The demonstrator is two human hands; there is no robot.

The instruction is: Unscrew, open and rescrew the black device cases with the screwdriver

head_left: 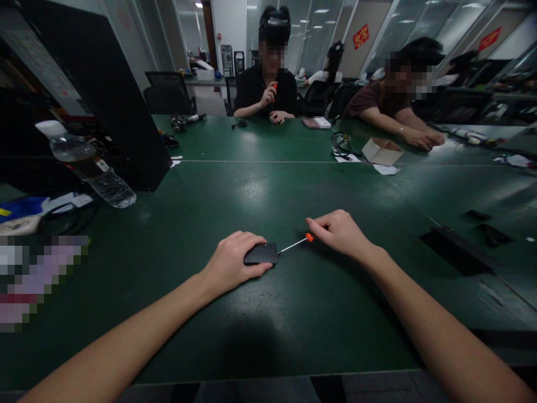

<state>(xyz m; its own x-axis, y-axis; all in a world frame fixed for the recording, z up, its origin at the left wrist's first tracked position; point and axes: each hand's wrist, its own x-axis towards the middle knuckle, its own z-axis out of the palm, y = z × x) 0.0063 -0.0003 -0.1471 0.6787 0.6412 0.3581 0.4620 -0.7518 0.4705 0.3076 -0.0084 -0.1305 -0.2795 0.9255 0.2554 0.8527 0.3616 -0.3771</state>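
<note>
My left hand is closed around a small flat black device with rounded corners, holding it down on the green table. Its kind I cannot make out. My right hand grips a screwdriver with an orange handle, most of which the fingers hide. The thin metal shaft slants down to the left, and its tip meets the right end of the device, near the edge. Whether the tip sits in a gap or a screw cannot be seen.
A plastic bottle and a tall black case stand at the left. Across the green table sit two people, one holding an orange-handled tool. A small open box and cables lie back right, a black object nearer.
</note>
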